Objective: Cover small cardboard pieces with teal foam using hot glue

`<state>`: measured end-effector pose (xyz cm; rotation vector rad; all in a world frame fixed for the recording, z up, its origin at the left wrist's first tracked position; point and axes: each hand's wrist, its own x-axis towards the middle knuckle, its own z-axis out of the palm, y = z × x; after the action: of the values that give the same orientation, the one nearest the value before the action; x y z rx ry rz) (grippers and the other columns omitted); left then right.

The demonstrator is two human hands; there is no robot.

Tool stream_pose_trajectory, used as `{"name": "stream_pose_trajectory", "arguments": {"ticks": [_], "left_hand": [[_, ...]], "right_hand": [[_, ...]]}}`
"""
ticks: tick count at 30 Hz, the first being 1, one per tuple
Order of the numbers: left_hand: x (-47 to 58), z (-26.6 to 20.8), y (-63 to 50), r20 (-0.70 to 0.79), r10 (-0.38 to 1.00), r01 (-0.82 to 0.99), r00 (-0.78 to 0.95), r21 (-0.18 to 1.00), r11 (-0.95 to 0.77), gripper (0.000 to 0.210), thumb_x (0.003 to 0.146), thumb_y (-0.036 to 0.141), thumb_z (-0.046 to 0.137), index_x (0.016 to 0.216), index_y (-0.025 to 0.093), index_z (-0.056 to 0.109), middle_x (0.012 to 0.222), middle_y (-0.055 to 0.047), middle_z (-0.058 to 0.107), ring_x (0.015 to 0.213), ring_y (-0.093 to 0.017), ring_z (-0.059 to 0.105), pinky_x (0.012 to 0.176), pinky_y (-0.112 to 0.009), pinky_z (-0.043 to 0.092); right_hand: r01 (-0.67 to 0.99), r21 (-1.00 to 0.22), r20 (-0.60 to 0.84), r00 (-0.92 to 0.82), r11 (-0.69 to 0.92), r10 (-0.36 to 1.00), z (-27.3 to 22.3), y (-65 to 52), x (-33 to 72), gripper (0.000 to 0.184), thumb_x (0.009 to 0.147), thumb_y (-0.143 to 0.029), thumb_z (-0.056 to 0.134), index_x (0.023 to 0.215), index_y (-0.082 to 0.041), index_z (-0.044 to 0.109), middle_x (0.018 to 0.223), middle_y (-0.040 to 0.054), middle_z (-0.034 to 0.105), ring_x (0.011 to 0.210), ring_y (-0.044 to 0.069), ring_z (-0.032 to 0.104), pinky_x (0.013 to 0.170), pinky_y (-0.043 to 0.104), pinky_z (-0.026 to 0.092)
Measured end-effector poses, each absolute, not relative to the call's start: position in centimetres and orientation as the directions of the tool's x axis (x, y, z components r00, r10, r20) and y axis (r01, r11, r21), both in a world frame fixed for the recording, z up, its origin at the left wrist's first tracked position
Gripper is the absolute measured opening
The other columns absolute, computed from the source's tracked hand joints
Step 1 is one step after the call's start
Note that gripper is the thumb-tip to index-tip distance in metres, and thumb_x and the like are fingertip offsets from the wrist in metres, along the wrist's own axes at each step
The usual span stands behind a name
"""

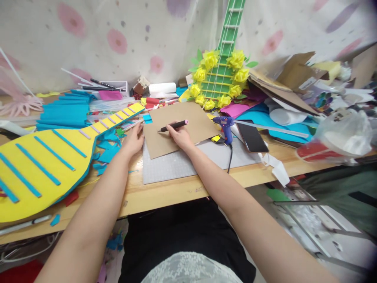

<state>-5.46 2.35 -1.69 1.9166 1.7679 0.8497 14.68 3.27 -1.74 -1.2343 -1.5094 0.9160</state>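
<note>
My right hand [180,135] is closed around a black marker [176,125] with a pink end, its tip at the surface of a brown cardboard sheet [188,116]. The sheet lies on a grey cutting mat [167,167]. At its left edge rests my left hand [134,139], fingers loosely bent and apart, with nothing visibly held. A blue hot glue gun [226,127] with a long clear glue stick stands at the sheet's right corner. Beside it is a black phone [251,135].
A yellow instrument-shaped craft [53,157] with blue strips covers the left side. Behind the sheet, a green guitar craft [219,80] with yellow flowers leans on the curtain. Blue paper scraps [108,151], stacked cardboard [284,92] and a bagged red-and-white tub [321,151] lie around.
</note>
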Motion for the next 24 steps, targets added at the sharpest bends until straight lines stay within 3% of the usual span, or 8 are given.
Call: {"name": "stream_pose_trajectory", "arguments": {"ticks": [5, 13, 24], "left_hand": [[-5.6, -1.7, 2.3, 0.16, 0.987, 0.749, 0.024, 0.651, -0.123, 0.062, 0.08, 0.011, 0.048, 0.14, 0.017, 0.033, 0.136, -0.008, 0.049, 0.13, -0.018, 0.04, 0.11, -0.034, 0.032], [-6.0, -2.5, 2.7, 0.198, 0.98, 0.74, 0.025, 0.655, -0.151, 0.063, 0.078, 0.012, 0.05, 0.139, 0.022, 0.035, 0.133, -0.007, 0.053, 0.129, -0.019, 0.042, 0.109, -0.037, 0.033], [-5.9, -2.5, 2.7, 0.193, 0.981, 0.755, 0.024, 0.64, -0.144, 0.063, 0.079, 0.012, 0.049, 0.139, 0.021, 0.035, 0.133, -0.008, 0.053, 0.129, -0.02, 0.041, 0.109, -0.039, 0.033]], "right_hand": [[0.295, -0.929, 0.216, -0.063, 0.225, 0.974, -1.7, 3.2, 14.6, 0.027, 0.078, -0.047, 0.051, 0.082, -0.021, 0.057, 0.074, -0.0003, 0.06, 0.076, 0.016, 0.057, 0.075, 0.031, 0.044], [0.275, -0.941, 0.178, -0.099, 0.199, 0.979, -1.5, 3.2, 14.8, 0.023, 0.076, -0.044, 0.051, 0.076, -0.021, 0.054, 0.059, -0.0036, 0.052, 0.06, 0.013, 0.051, 0.062, 0.027, 0.04], [0.279, -0.941, 0.17, -0.097, 0.191, 0.981, -1.4, 3.2, 14.8, 0.023, 0.076, -0.044, 0.051, 0.076, -0.021, 0.056, 0.063, -0.0028, 0.054, 0.062, 0.013, 0.051, 0.063, 0.027, 0.039]]}}
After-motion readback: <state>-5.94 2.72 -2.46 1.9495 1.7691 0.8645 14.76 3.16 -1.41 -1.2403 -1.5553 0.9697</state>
